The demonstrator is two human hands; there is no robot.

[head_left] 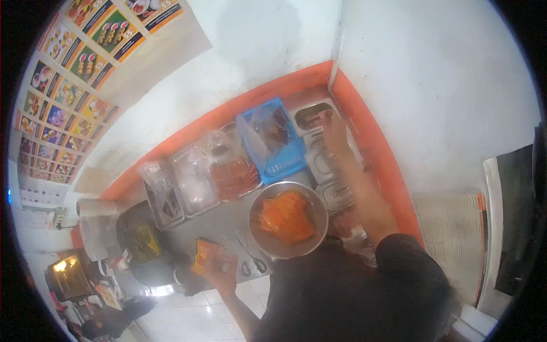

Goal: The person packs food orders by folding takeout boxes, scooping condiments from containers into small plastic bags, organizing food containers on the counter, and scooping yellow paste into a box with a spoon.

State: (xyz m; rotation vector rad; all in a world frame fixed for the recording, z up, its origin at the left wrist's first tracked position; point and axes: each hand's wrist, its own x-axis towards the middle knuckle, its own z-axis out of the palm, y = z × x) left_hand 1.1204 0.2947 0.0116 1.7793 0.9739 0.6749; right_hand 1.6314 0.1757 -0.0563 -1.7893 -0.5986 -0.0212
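My left hand (217,268) is closed on a yellow-and-red packet (201,256) at the front edge of the metal counter. Just right of it lie scissors (250,255) with dark handles. My right arm stretches to the back right corner, where my right hand (335,126) is over a steel food container (308,115). Its fingers are bent together at the container's edge; what they hold, if anything, is too blurred to name. Between my arms stands a round steel bowl (257,238) with orange food (286,218), seemingly in clear plastic, inside.
A blue plastic basket (282,165) holds bagged items. Left of it are trays with plastic bags (196,179) and reddish packs (235,178). Lidded steel containers (335,195) line the right side. A dark pan (142,245) with yellowish contents is at left. Another person (114,319) shows lower left.
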